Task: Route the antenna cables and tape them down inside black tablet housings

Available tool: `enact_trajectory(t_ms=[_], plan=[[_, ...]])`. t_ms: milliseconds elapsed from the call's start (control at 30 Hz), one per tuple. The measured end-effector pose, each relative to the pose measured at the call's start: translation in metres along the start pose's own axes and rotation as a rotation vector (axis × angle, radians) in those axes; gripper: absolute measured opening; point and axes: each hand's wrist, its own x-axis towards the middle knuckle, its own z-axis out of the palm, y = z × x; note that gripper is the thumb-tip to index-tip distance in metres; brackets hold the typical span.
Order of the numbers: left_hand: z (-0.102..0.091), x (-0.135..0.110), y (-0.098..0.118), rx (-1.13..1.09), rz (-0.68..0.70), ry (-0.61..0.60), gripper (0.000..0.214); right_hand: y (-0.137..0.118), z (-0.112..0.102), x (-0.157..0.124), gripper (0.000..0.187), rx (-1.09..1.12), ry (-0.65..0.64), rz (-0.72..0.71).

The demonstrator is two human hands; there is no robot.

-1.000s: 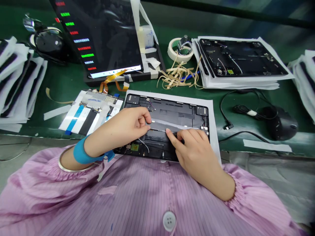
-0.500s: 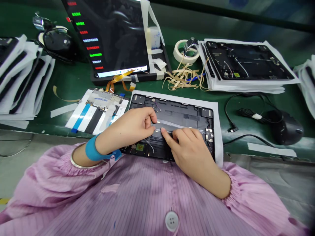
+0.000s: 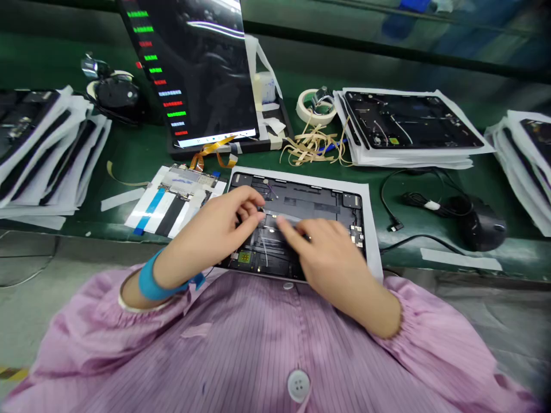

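A black tablet back shell (image 3: pixel 321 202) lies open on a white sheet (image 3: pixel 371 226) at the table's near edge. My left hand (image 3: pixel 219 226) rests on its left half, fingers curled in a pinch on the end of a thin clear strip (image 3: pixel 279 218). My right hand (image 3: pixel 325 252) lies over the shell's middle, with its forefinger pressed flat on that strip close to the left fingertips. A blue band circles my left wrist. A small green chip (image 3: pixel 244 258) shows by the shell's near edge.
A lit screen (image 3: pixel 198 69) stands behind, with a circuit board on taped sheets (image 3: pixel 172 198) to the left. A tape roll (image 3: pixel 315 104) and tan strips (image 3: pixel 312 144) sit further back. Stacks of shells lie at back right (image 3: pixel 408 123) and left (image 3: pixel 38 149). A mouse (image 3: pixel 482 226) and cable sit right.
My right forefinger has slid leftward along the strip towards my left fingertips. The view has tilted, showing more of the table's far side.
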Motion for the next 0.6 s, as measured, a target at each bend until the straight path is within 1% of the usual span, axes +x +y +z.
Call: enact_trajectory(t_ms=[33, 67, 100, 133, 167, 200, 233, 267, 300, 333, 367, 433, 500, 567, 600], plan=[[-0.005, -0.012, 0.002, 0.015, -0.006, 0.086, 0.017, 0.010, -0.004, -0.011, 0.044, 0.030, 0.049, 0.107], [-0.011, -0.025, 0.003, 0.019, -0.024, 0.134, 0.015, 0.020, -0.009, -0.023, 0.040, 0.059, 0.121, 0.246], [-0.015, -0.039, 0.004, -0.003, -0.045, 0.104, 0.014, 0.031, -0.012, -0.036, 0.034, 0.073, 0.179, 0.421], [-0.018, -0.052, 0.002, -0.049, -0.065, -0.001, 0.017, 0.041, -0.015, -0.049, 0.029, 0.078, 0.186, 0.601], [-0.018, -0.063, -0.001, -0.100, -0.077, -0.148, 0.023, 0.049, -0.017, -0.061, 0.027, 0.097, 0.147, 0.755], [-0.015, -0.072, -0.007, -0.135, -0.085, -0.286, 0.026, 0.056, -0.018, -0.071, 0.027, 0.158, 0.075, 0.853], [-0.009, -0.078, -0.015, -0.155, -0.101, -0.388, 0.027, 0.061, -0.018, -0.077, 0.029, 0.224, -0.001, 0.926], [0.000, -0.082, -0.025, -0.163, -0.129, -0.447, 0.027, 0.063, -0.017, -0.081, 0.031, 0.294, -0.071, 0.974], [0.012, -0.082, -0.036, -0.177, -0.179, -0.445, 0.028, 0.064, -0.016, -0.083, 0.034, 0.358, -0.124, 1.000], [0.025, -0.081, -0.047, -0.219, -0.242, -0.424, 0.030, 0.064, -0.014, -0.082, 0.036, 0.407, -0.156, 1.012], [0.038, -0.079, -0.057, -0.307, -0.298, -0.411, 0.032, 0.064, -0.013, -0.080, 0.038, 0.442, -0.173, 1.014], [0.059, -0.075, -0.072, -0.588, -0.391, -0.303, 0.041, 0.063, -0.009, -0.075, 0.040, 0.488, -0.184, 0.990], [0.070, -0.072, -0.077, -0.820, -0.426, -0.197, 0.048, 0.064, -0.005, -0.071, 0.040, 0.533, -0.191, 0.956], [0.070, -0.072, -0.070, -0.984, -0.461, -0.165, 0.049, 0.065, -0.003, -0.071, 0.038, 0.588, -0.169, 0.916], [0.067, -0.072, -0.063, -1.048, -0.487, -0.163, 0.047, 0.065, -0.002, -0.073, 0.037, 0.613, -0.132, 0.890]])
